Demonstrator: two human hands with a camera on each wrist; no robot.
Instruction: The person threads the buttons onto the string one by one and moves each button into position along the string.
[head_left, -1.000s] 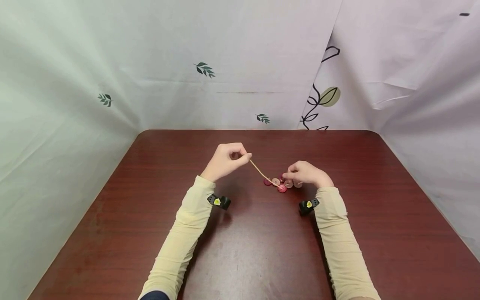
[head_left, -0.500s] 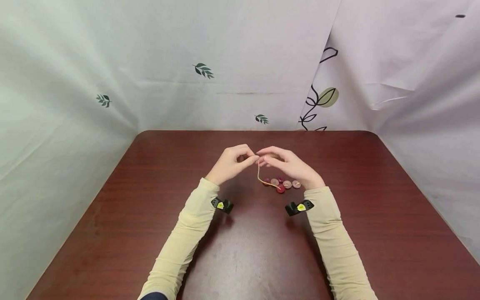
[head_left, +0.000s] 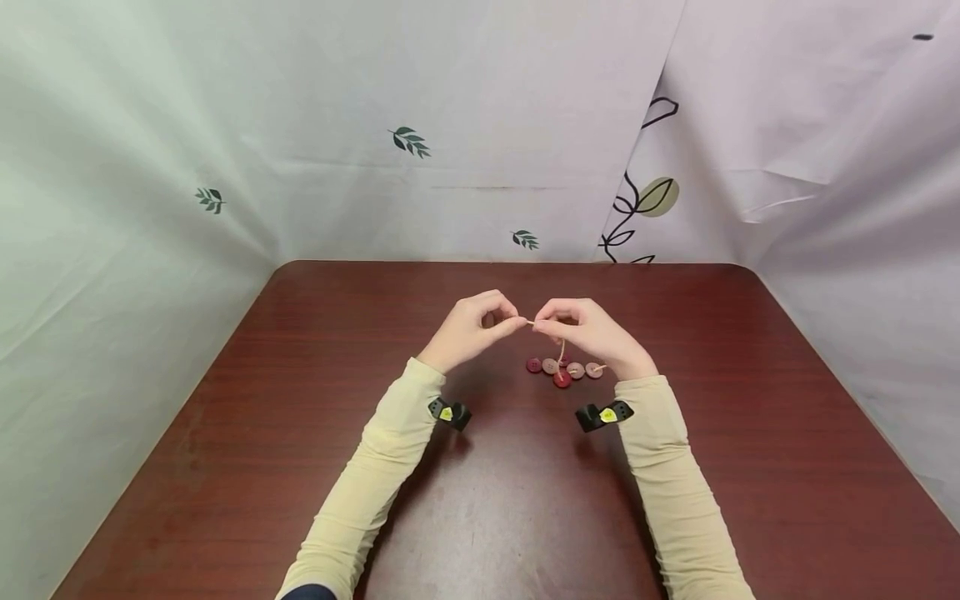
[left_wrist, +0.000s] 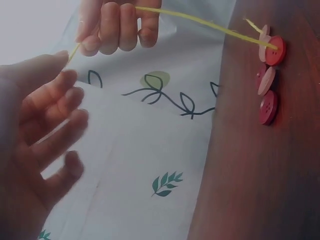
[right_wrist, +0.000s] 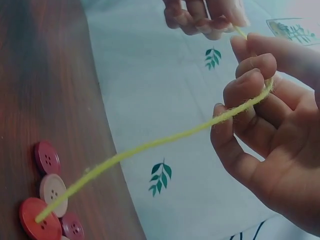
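Observation:
My left hand (head_left: 477, 327) pinches the tip of a yellow string (right_wrist: 165, 140) between thumb and forefinger. Close beside it, my right hand (head_left: 588, 333) pinches the same string, leaving a short piece stretched between the two hands. From the right hand the string hangs down to a red button (right_wrist: 37, 220) on the table and enters one of its holes. Around that button lie a dark red button (head_left: 533, 365), a beige button (right_wrist: 53, 194) and several more pink or dark red ones. A short string end sticks out at the rightmost pink button (head_left: 594, 370).
The buttons lie in a tight cluster on the dark red-brown wooden table (head_left: 480, 483), below and just in front of the hands. Pale curtains (head_left: 337, 192) with leaf prints stand behind and at both sides. Black wrist cameras are strapped to both sleeves.
My right hand has left the buttons and moved up and left to meet the left hand, and now pinches the string. My left hand has shifted slightly right. The buttons have stayed nearly in place.

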